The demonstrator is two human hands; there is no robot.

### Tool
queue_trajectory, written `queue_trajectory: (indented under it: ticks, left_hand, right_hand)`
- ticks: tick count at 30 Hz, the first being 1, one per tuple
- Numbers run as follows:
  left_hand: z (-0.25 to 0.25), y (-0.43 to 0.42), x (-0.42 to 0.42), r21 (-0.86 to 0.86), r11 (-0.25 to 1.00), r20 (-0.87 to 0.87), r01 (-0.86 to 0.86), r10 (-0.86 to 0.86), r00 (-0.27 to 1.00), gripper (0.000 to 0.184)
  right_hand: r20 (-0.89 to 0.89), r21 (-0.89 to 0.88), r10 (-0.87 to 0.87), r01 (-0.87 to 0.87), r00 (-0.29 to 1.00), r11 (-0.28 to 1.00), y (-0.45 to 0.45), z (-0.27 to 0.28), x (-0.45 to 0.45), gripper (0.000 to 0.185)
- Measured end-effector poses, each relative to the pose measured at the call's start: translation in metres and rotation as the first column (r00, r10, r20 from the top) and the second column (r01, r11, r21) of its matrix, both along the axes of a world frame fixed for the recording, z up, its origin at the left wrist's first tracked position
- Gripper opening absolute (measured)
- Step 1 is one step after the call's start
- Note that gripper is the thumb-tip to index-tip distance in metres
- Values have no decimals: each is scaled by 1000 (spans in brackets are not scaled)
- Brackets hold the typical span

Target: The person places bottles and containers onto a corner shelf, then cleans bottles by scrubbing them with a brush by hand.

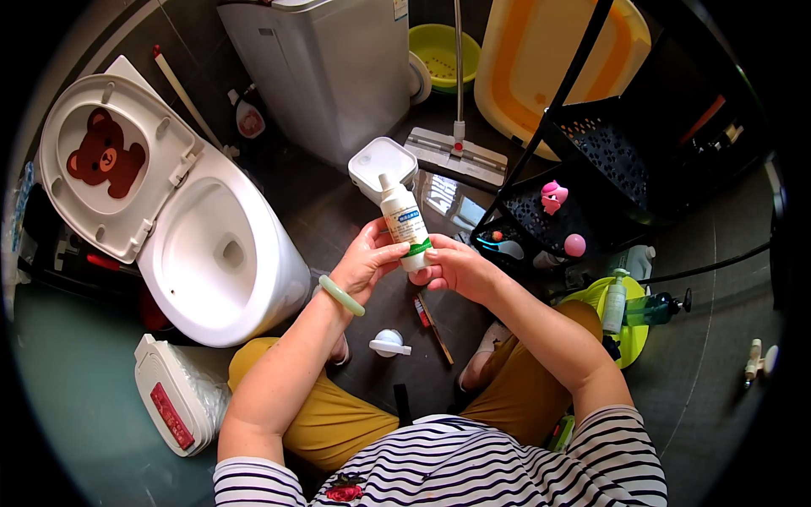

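Both my hands hold a white plastic bottle [403, 216] with a blue and green label, tilted slightly in front of me. My left hand [370, 260], with a pale green bangle above the wrist, grips its left side. Against its lower right side are the fingers of my right hand [456, 264]. Just beyond the bottle stands a white square tub [382, 163]. On the dark floor below my hands lie a brush [434, 328] with a wooden handle and a small white round object with a tab [389, 343].
At left is a toilet [224, 245] with its lid up, and a white bin [182, 397] nearer me. A flat mop [459, 152] stands ahead. Black shelving [600, 160] is at right, with several bottles in a green basin [595, 296] below. A grey appliance [329, 76] stands behind.
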State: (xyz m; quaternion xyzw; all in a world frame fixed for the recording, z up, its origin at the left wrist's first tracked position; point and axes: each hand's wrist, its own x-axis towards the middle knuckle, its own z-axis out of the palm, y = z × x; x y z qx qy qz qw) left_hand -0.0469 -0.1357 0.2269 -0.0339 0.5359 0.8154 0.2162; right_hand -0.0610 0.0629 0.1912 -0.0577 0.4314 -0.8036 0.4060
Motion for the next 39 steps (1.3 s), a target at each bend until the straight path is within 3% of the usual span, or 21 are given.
queue_trajectory:
  ticks: [39]
  left_hand:
    - [-3, 3, 2, -8, 999, -32, -41, 41, 999, 60]
  right_hand:
    - [-24, 43, 3, -2, 1000, 999, -2, -5, -1, 45]
